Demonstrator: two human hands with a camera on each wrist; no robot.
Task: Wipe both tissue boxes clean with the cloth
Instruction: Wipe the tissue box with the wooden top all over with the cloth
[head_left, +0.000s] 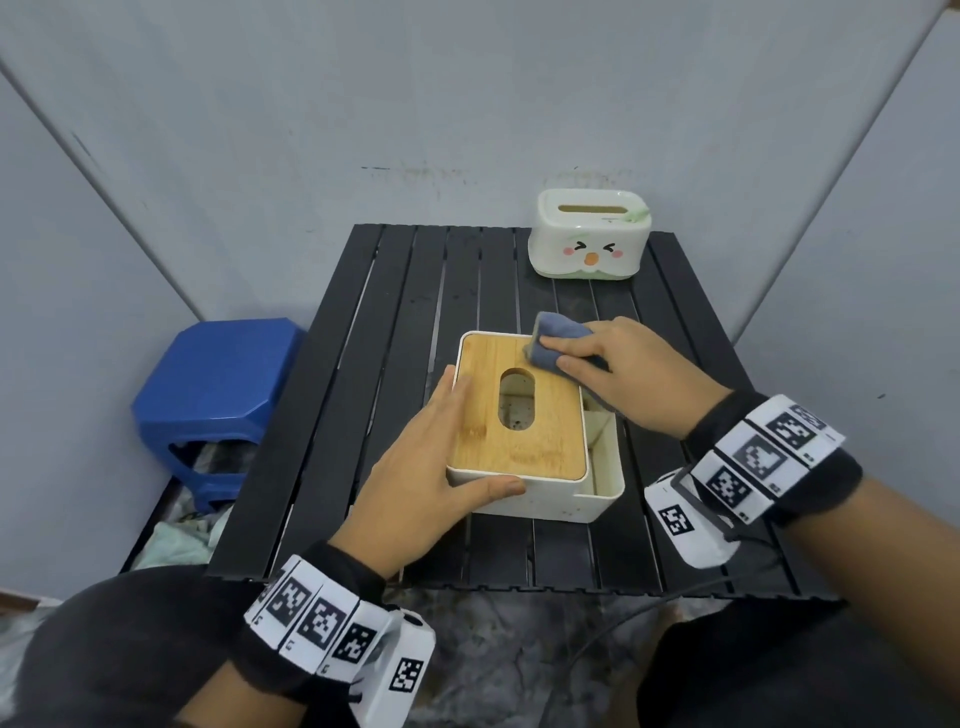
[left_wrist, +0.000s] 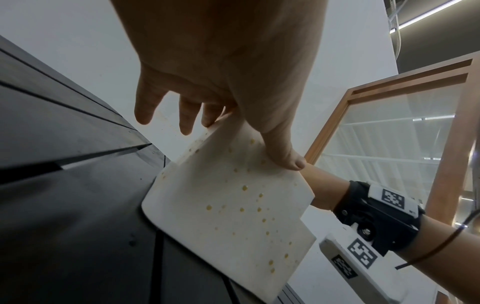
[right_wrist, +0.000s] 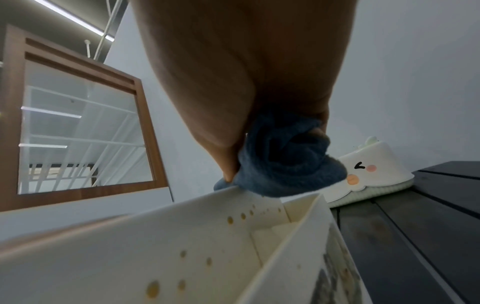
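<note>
A white tissue box (head_left: 545, 501) with a bamboo lid (head_left: 524, 431) stands mid-table; small brown spots dot its walls (left_wrist: 233, 205). My left hand (head_left: 478, 434) steadies its near left corner, fingers straight along the lid's left edge and thumb (left_wrist: 285, 156) pressed on the front wall. My right hand (head_left: 553, 353) grips a bunched blue-grey cloth (head_left: 558, 327) and holds it down on the lid's far right corner; the cloth (right_wrist: 285, 164) fills the palm. A second white box with a cartoon face (head_left: 589, 234) stands at the table's far right, apart from both hands.
The black slatted table (head_left: 363, 364) stands against grey walls. A blue plastic stool (head_left: 218, 395) sits to its left on the floor, with crumpled fabric (head_left: 176, 540) beside it. My knees are under the table's near edge.
</note>
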